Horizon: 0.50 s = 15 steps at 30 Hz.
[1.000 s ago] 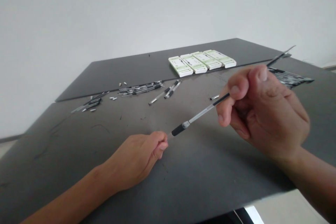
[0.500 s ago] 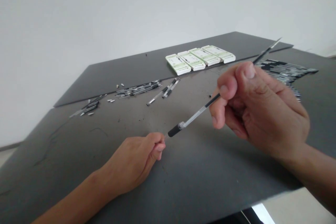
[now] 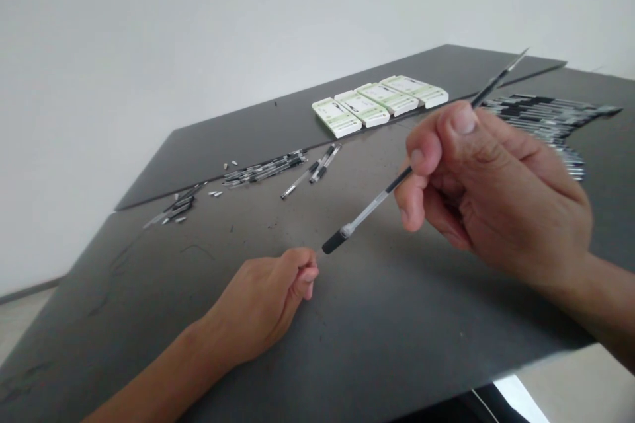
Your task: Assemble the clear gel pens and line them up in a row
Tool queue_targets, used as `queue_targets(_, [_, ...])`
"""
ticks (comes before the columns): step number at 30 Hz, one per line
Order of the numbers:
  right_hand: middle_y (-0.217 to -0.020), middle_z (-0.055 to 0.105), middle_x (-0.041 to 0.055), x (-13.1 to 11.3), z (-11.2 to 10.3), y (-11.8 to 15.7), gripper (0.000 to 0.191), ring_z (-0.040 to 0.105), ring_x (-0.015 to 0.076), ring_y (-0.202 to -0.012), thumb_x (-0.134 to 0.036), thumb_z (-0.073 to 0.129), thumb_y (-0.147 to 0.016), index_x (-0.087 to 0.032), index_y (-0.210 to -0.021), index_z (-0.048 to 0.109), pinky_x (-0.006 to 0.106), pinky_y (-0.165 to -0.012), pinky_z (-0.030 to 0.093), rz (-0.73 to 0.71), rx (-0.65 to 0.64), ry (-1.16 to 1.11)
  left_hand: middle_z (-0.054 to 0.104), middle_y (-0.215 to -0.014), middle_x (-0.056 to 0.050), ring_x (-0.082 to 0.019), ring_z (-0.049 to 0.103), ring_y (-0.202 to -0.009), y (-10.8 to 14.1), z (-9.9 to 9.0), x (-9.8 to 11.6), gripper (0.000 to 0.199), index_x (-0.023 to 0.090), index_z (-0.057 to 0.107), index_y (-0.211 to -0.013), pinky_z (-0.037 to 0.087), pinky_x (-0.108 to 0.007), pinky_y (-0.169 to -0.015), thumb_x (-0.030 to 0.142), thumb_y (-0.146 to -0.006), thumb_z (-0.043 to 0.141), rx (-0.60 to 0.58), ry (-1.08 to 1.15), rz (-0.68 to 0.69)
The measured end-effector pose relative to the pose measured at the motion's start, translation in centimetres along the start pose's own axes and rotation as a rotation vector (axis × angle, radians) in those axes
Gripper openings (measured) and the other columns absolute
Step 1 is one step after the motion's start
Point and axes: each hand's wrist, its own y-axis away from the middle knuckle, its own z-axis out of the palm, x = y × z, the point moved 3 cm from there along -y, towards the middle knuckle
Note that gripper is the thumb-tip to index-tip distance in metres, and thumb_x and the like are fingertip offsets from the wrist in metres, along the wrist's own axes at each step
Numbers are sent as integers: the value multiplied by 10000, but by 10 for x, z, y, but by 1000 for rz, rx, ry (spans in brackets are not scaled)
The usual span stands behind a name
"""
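Low in the middle, my left hand (image 3: 270, 297) is closed around the clear end of a pen barrel (image 3: 335, 242), whose black grip sticks out past the fingers. Most of the barrel is hidden inside that hand. My right hand (image 3: 501, 192), higher and to the right, pinches a slim ink refill (image 3: 376, 205) between thumb and fingers. The refill slants up to the right, its pointed tip beyond the knuckles. Its lower end meets the open mouth of the barrel at the grip; how deep it sits inside I cannot tell.
Flat green-and-white boxes (image 3: 374, 104) lie in a row on the far table panel. A bundle of pen parts (image 3: 265, 168), loose pens (image 3: 325, 164) and black pieces with small white tips (image 3: 181, 206) lie at left and centre. Many pens (image 3: 546, 119) are lined up behind my right hand.
The view has shifted and tilted slightly. Both hands keep nearly the same pose, with the refill still lined up at the barrel's mouth.
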Motion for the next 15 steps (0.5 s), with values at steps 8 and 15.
queue_targets(8, [-614,660,-50,0,1,-2,367,474,80,-371,-508,572,-1105,-271,-835,646,198,-271,243,38,-40,-17,693,-713,104,-115,631,-520,2,0,0,178,250,499,-991,446,-221,-573,195,-1120,389,17,-5,18])
queue_targets(15, [-665,714,-50,7,3,5,336,458,60,-387,-476,548,-1122,-271,-905,703,200,-299,273,17,-128,43,683,-687,92,-119,605,-489,-1,0,2,193,242,518,-983,425,-230,-556,198,-1116,386,19,12,16])
